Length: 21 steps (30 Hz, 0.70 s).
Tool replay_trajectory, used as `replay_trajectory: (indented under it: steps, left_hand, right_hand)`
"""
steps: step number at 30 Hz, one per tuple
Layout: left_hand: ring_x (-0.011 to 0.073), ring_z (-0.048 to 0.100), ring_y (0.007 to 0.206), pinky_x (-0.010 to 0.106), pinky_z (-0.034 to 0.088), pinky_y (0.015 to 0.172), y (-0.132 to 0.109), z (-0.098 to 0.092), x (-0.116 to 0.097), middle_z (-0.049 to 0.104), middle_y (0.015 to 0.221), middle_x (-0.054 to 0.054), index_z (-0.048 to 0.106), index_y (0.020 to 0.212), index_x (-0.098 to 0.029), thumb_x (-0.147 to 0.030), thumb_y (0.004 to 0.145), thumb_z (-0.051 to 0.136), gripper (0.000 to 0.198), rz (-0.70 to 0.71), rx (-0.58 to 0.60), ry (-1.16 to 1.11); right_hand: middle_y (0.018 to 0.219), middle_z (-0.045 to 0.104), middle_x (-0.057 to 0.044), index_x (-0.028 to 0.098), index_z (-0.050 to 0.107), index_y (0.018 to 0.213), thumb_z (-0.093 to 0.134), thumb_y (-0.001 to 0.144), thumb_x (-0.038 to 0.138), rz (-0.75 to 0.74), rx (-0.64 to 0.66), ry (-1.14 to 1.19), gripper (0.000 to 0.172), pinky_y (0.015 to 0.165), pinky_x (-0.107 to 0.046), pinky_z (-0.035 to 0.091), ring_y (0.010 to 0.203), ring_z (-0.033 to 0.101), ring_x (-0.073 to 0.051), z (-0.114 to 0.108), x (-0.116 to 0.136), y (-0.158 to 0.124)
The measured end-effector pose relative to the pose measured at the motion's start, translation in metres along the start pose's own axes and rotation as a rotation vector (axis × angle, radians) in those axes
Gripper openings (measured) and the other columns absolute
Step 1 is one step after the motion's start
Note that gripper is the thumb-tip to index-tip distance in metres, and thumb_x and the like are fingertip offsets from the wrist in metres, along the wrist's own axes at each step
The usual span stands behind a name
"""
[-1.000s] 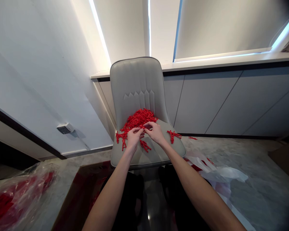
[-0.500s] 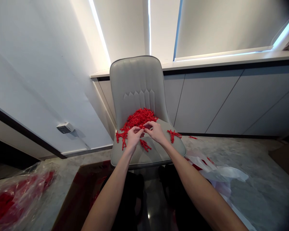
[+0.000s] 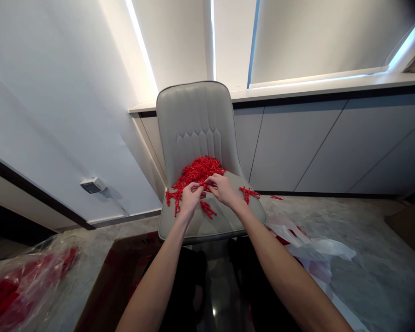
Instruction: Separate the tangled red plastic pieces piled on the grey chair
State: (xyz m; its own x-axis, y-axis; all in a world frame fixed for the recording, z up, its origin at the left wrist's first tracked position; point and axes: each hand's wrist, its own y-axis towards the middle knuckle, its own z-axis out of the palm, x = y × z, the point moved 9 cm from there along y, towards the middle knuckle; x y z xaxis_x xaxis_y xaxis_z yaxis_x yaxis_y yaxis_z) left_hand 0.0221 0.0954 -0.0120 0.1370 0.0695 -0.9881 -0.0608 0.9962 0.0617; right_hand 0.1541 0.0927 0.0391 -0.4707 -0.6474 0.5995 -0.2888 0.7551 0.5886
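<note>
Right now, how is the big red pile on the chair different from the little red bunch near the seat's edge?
The big red pile is much larger than the little red bunch. The pile sits against the backrest, while the bunch lies at the seat's right edge. The left hand and right hand are at the pile, away from the bunch. Both are bright red, made of thin, knobbly pieces.
</note>
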Motion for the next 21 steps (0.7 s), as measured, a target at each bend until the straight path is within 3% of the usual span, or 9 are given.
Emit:
replay_trajectory:
  steps: [6,14,21]
  left_hand:
    - [0.0146,0.066,0.056,0.03,0.056,0.061,0.0012,-0.0021,-0.0052,0.066,0.065,0.001,0.06,0.08,-0.016,-0.034,0.07,0.074,0.026,0.068,-0.011,0.032]
    - [0.0154,0.066,0.057,0.031,0.057,0.062,0.0011,-0.0037,-0.0061,0.068,0.064,0.002,0.064,0.096,-0.014,-0.033,0.07,0.074,0.034,0.07,-0.016,0.013]
    - [0.0146,0.066,0.057,0.031,0.056,0.063,0.0024,-0.0058,-0.0037,0.07,0.068,0.003,0.066,0.098,-0.013,-0.036,0.07,0.076,0.037,0.069,-0.038,-0.001]
  right_hand:
    - [0.091,0.067,-0.007,0.017,0.071,0.093,0.063,0.084,0.003,0.004,-0.013,-0.025,0.018,0.077,-0.03,0.047,0.083,0.061,-0.018,-0.0016,0.0004,0.0]
    - [0.09,0.068,-0.006,0.018,0.071,0.094,0.063,0.086,0.004,-0.003,-0.003,-0.017,0.018,0.078,-0.029,0.047,0.082,0.062,-0.017,-0.0024,0.0026,-0.0006]
    - [0.09,0.071,-0.006,0.017,0.071,0.094,0.064,0.084,0.002,0.039,-0.024,0.022,0.019,0.078,-0.029,0.049,0.082,0.064,-0.017,-0.0031,-0.0005,-0.0007]
